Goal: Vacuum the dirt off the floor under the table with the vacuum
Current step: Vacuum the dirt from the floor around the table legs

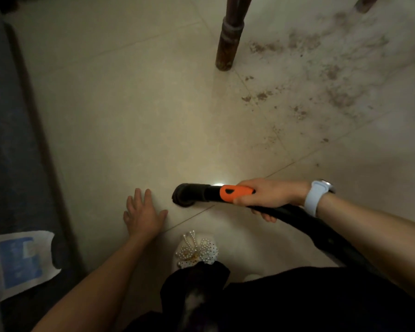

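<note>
Views: one only, worn on the person's head.
Direction: forward and steeply down onto the tiled floor [130, 104].
Nearness: close; both forearms enter from the bottom edge, low to the floor.
Reach: wide-angle, edges bowed; a bench leg [228, 41] stands at the top, a dark furniture edge [15, 140] runs down the left.
Overlap: none, single view.

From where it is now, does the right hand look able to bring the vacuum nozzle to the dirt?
Probably yes. The right hand grips the vacuum nozzle; bare tile lies between it and the dirt, with the table leg off to the left.
</note>
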A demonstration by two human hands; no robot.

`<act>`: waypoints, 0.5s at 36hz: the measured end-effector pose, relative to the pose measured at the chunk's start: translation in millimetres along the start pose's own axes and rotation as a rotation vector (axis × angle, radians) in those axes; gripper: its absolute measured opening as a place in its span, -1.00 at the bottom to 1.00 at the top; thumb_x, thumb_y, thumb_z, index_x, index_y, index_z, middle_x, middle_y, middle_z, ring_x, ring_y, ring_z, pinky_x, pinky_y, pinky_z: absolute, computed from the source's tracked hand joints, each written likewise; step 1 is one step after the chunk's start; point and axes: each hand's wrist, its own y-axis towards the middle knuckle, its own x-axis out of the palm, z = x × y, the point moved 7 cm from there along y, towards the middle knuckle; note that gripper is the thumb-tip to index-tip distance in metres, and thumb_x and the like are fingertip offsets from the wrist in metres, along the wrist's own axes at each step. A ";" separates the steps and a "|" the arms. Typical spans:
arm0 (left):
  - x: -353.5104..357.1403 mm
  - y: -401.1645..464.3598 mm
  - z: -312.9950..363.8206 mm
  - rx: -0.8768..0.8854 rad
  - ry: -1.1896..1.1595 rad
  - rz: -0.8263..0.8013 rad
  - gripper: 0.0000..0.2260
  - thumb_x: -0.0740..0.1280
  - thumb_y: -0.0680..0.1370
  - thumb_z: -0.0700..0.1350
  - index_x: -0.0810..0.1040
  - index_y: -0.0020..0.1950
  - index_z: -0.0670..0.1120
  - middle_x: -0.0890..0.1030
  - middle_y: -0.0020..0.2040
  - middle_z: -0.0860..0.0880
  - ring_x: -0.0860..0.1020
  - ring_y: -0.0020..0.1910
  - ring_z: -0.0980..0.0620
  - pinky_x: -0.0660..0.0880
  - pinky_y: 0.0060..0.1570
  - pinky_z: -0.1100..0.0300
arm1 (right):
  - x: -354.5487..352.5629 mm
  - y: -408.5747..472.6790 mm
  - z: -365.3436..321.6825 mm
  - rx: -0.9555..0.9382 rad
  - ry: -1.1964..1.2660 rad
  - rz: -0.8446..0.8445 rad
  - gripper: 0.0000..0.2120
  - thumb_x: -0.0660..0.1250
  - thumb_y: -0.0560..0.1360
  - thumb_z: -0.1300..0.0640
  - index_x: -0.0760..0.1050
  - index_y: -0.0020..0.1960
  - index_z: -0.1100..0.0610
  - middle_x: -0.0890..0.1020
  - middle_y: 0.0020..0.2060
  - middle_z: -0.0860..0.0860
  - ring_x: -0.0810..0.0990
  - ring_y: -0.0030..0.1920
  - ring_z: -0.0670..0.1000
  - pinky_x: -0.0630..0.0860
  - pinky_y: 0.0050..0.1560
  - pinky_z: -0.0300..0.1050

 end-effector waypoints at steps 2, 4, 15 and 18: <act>-1.4 2.5 7.1 0.024 0.015 -0.004 -0.30 0.23 0.56 0.16 -0.01 0.56 -0.06 -0.11 0.58 -0.10 -0.10 0.53 -0.19 0.06 0.45 -0.14 | -7.2 -1.1 3.0 -0.017 0.040 0.069 -0.74 0.24 0.58 0.04 0.37 0.19 0.16 0.48 -0.40 0.08 0.48 -0.54 -0.01 0.48 -0.50 -0.20; -2.5 4.1 18.4 0.061 0.014 -0.005 -0.31 0.22 0.56 0.17 0.00 0.56 -0.05 -0.11 0.58 -0.11 -0.10 0.53 -0.19 0.05 0.45 -0.14 | -13.1 -0.1 7.1 -0.046 0.098 0.155 -0.75 0.22 0.59 0.06 0.35 0.19 0.18 0.47 -0.40 0.10 0.47 -0.54 0.01 0.47 -0.52 -0.20; -3.8 -5.6 132.6 0.354 -0.060 -0.017 -0.38 0.19 0.58 0.16 0.08 0.55 -0.06 0.03 0.57 -0.09 -0.01 0.53 -0.11 0.04 0.47 -0.03 | -37.4 -13.4 56.3 -0.080 0.436 0.548 -0.79 0.22 0.58 0.04 0.33 0.15 0.11 0.47 -0.40 0.07 0.47 -0.55 -0.01 0.45 -0.52 -0.18; -1.5 -17.4 171.1 0.441 -0.144 -0.059 -0.40 0.22 0.59 0.11 0.12 0.54 -0.09 0.07 0.56 -0.10 0.02 0.52 -0.09 0.08 0.45 0.03 | -43.2 -28.7 76.7 -0.047 0.529 0.624 -0.84 0.22 0.59 0.07 0.35 0.07 0.15 0.45 -0.42 0.08 0.45 -0.59 -0.02 0.43 -0.57 -0.22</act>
